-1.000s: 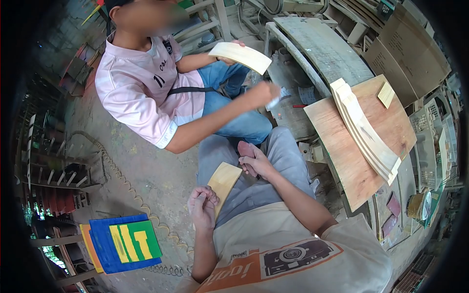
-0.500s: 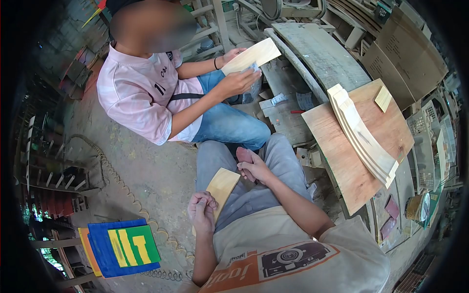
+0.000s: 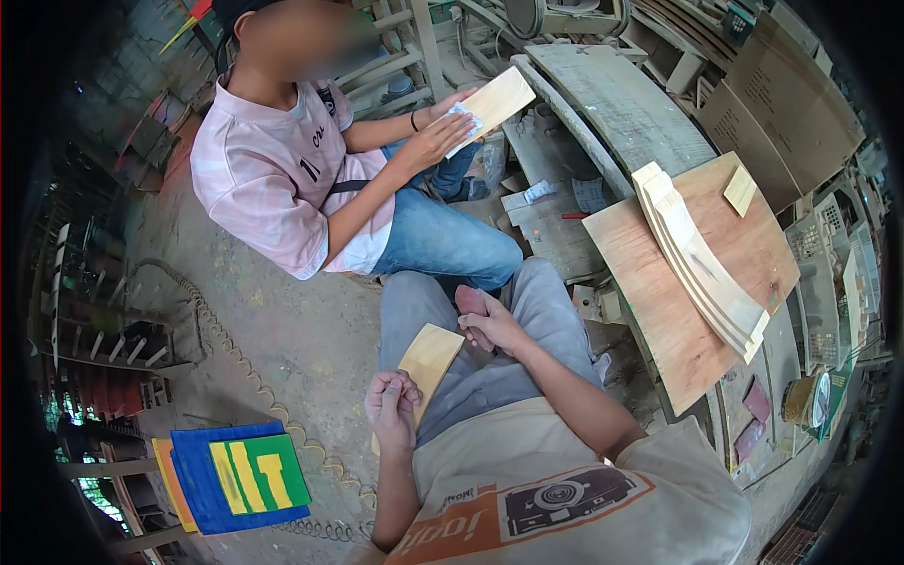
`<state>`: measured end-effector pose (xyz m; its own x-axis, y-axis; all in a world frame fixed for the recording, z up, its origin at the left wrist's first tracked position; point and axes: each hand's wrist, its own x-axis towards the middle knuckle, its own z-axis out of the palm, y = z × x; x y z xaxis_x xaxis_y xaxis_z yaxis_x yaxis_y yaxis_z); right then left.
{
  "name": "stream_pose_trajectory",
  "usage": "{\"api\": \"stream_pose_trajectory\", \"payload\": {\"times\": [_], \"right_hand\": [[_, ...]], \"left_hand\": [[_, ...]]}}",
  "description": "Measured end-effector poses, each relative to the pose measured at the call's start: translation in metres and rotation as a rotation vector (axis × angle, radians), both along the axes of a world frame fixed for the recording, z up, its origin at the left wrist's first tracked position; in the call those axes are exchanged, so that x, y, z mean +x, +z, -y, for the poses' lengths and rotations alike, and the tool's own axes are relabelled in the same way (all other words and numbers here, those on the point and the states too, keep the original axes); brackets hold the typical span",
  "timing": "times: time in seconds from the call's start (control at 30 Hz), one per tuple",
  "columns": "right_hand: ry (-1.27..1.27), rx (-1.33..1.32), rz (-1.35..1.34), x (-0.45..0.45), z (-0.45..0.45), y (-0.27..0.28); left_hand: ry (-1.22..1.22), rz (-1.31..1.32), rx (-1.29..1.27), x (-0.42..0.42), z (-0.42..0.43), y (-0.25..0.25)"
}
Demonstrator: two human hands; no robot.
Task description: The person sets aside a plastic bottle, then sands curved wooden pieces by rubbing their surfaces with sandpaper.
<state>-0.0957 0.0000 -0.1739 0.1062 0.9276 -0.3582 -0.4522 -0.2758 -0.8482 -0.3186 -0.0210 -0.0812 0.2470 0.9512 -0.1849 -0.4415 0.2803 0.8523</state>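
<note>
Well, from where I stand, the seated worker's left hand point(image 3: 392, 405) has its fingers loosely curled in at the near end of a pale wooden piece point(image 3: 433, 358); I can't tell whether it pinches the edge or only rests there. Beyond, a second person point(image 3: 282, 179) has one hand point(image 3: 452, 102) gripping another pale board point(image 3: 502, 97) and the other hand point(image 3: 438, 139) pressing a bluish-white cloth point(image 3: 463, 115) flat on it. Farther right, the worker's right hand point(image 3: 494, 328) is closed around a reddish pad point(image 3: 470, 301).

Counting from the left, I see three overlapping painted panels point(image 3: 207, 494), orange, blue and green with yellow bars; then one wooden piece on the worker's lap and one in the other person's grip. At right, one sheet of plywood point(image 3: 650, 320) carries a stack of curved wooden strips point(image 3: 692, 247), too tightly layered to count, and one small wooden offcut point(image 3: 739, 191). Two more reddish pads point(image 3: 756, 399) lie on the near right surface point(image 3: 777, 452), left of one round container point(image 3: 800, 400).

The lap piece slants from behind the left hand, up and rightward, across the thigh; its far end is just beside the right hand.
</note>
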Motion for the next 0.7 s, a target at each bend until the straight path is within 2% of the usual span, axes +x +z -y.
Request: {"api": "stream_pose_trajectory", "payload": {"times": [0.5,0.57,0.6,0.67,0.7], "right_hand": [[0.069,-0.030,0.055,0.001,0.001,0.006],[0.030,-0.002,0.044,0.000,0.000,0.008],[0.031,-0.003,0.046,0.000,0.001,0.011],[-0.023,-0.068,0.024,-0.001,0.003,0.020],[-0.021,-0.068,0.023,-0.001,0.003,0.023]], "left_hand": [[-0.007,-0.007,-0.013,-0.008,-0.003,-0.012],[0.013,-0.631,0.193,-0.014,-0.006,-0.020],[0.014,-0.629,0.192,-0.018,-0.007,-0.021],[-0.029,-1.270,0.578,-0.027,-0.009,-0.021],[-0.028,-1.271,0.577,-0.035,-0.008,-0.026]]}}
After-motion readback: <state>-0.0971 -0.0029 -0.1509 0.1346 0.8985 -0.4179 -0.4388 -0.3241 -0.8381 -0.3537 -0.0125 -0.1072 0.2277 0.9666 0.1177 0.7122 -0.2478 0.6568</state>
